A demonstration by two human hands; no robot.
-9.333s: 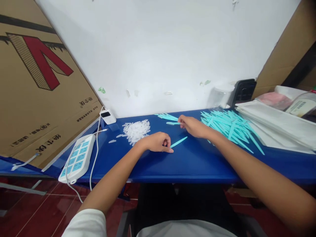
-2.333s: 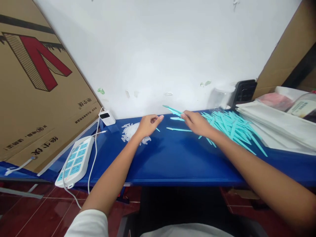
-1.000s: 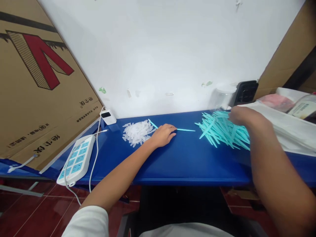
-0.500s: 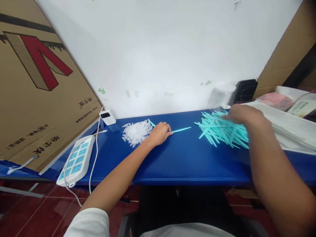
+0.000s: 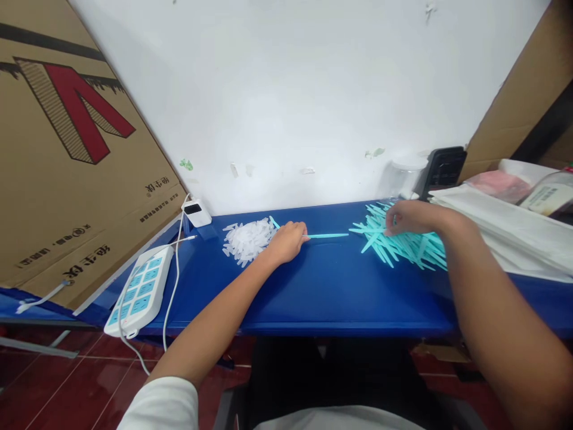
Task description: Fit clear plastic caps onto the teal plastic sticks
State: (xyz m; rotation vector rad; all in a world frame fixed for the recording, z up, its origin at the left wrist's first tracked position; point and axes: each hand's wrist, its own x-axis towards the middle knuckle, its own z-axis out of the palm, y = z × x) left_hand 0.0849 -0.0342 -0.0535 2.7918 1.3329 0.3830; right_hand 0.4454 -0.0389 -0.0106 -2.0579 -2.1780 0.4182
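Observation:
My left hand (image 5: 289, 240) rests on the blue table (image 5: 322, 286) with its fingers curled on one end of a teal plastic stick (image 5: 329, 236) that lies flat and points right. Just left of this hand is a heap of small clear plastic caps (image 5: 248, 239). My right hand (image 5: 409, 216) lies on the left part of a large pile of teal sticks (image 5: 403, 242), fingers bent and pinching among them; which stick they hold is unclear.
A white power strip (image 5: 141, 289) with cables sits at the table's left end, a small white charger (image 5: 194, 212) by the wall. Cardboard leans on the left. White packets (image 5: 505, 230), a clear jar (image 5: 403, 176) and a black device (image 5: 443, 167) stand at the right.
My right hand has moved left and down across the teal pile to its left part. My left hand stays put by the caps; the single stick has swung to lie level.

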